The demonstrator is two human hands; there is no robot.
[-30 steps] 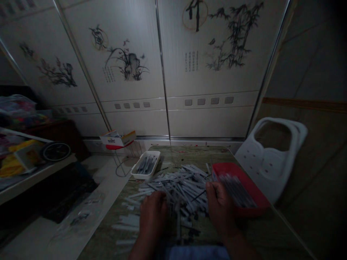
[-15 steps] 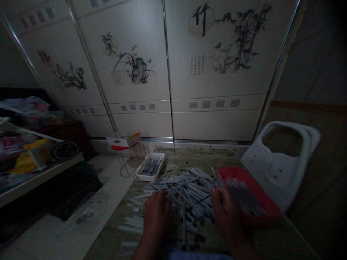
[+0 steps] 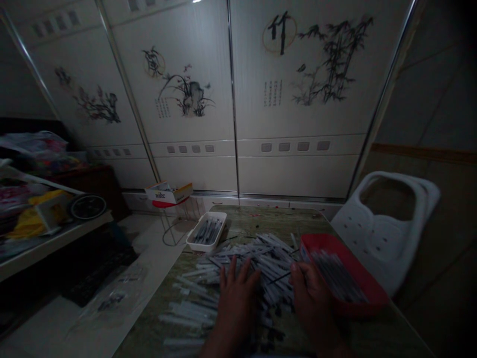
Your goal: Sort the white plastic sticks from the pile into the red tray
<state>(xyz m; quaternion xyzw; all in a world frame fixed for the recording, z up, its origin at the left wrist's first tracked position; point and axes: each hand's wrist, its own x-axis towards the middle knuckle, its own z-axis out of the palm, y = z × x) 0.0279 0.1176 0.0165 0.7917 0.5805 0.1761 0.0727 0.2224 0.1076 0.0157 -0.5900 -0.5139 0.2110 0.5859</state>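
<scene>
My left hand [image 3: 236, 298] lies with its fingers spread over a loose pile of pale, translucent pen barrels [image 3: 272, 256] on the table. My right hand [image 3: 311, 296] is closed, thumb against fingers, on a thin dark stick that looks like a pen refill [image 3: 280, 277]. The stick points left across the pile. Just right of that hand stands a red bin [image 3: 367, 266] with a bundle of clear pens [image 3: 337, 273] in it. Small dark pieces [image 3: 274, 335], perhaps caps, are scattered between my hands.
A white tray [image 3: 190, 239] of pens sits at the table's [image 3: 279, 219] far left. Past the table are a carton [image 3: 169, 194] on a red stool [image 3: 164, 204], a white chair [image 3: 383, 228] at right, and sliding doors [image 3: 298, 174] behind. The room is dim.
My left hand has moved right and opened from curled to spread fingers over the pile. My right hand stays in nearly the same place, still holding the thin stick.
</scene>
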